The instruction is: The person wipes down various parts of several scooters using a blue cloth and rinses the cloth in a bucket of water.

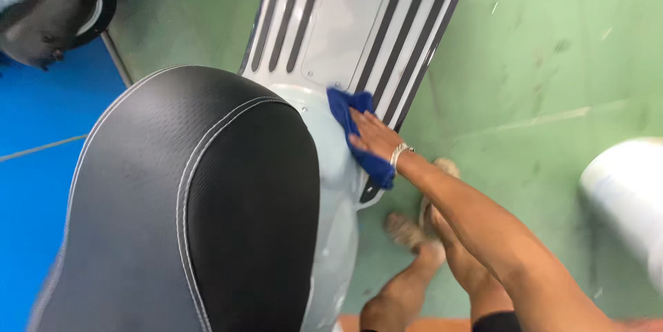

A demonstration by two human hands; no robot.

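A pale grey scooter [331, 166] stands under me, with a black textured seat [200, 207] and a footboard with black rubber strips [359, 21]. My right hand [373, 135] lies flat on a blue cloth [359, 135] and presses it against the scooter's body, just below the footboard and to the right of the seat's front. A silver bracelet [399, 154] sits on that wrist. My left hand is out of view. My bare legs and sandalled feet [414, 232] stand on the floor to the right of the scooter.
The floor is green [539, 62] on the right and blue [34, 138] on the left. A dark scooter part [55, 14] sits at the top left. A blurred white rounded object [625, 194] is at the right edge.
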